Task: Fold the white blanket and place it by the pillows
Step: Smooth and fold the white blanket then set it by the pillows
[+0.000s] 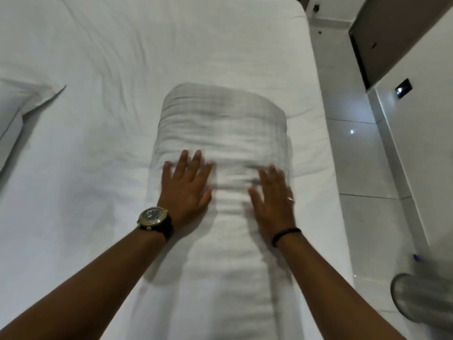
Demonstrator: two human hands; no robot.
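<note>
The white blanket [223, 123] lies folded into a long thick strip on the bed, running from the near edge toward the middle. My left hand [187, 187], with a watch on its wrist, rests flat on the strip's left side, fingers spread. Flat on the strip's right side is my right hand [273, 200], blurred, with a ring and a dark wristband. Neither hand grips the cloth. A white pillow [18, 111] shows at the left edge, well apart from the blanket.
The white bed sheet [110, 57] fills most of the view; the mattress edge [316, 106] runs down the right. Beyond it is a glossy tiled floor [362, 168], a white cabinet [421, 119] and a metal mesh bin [421, 300] at lower right.
</note>
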